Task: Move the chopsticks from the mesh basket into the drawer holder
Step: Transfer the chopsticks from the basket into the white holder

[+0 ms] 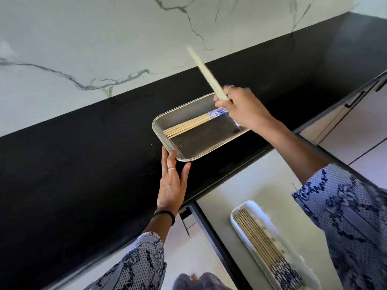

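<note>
A rectangular metal mesh basket [161,130] sits on the black countertop near its front edge. Several wooden chopsticks with blue-and-white patterned ends [188,125] lie inside it along the far side. My right hand [243,107] is above the basket's right end, shut on a pale chopstick [206,75] that points up and away, blurred by motion. My left hand [171,181] rests open against the basket's near left corner, fingertips touching the rim. Below the counter, a white oblong holder [237,212] in the open drawer holds several chopsticks [263,245].
The black countertop [83,164] runs diagonally, backed by a white marble wall [83,38]. The open drawer [270,181] extends below the counter's front edge, with a dark frame rail [209,227] on its left. Cabinet fronts with dark handles [356,101] stand at the right.
</note>
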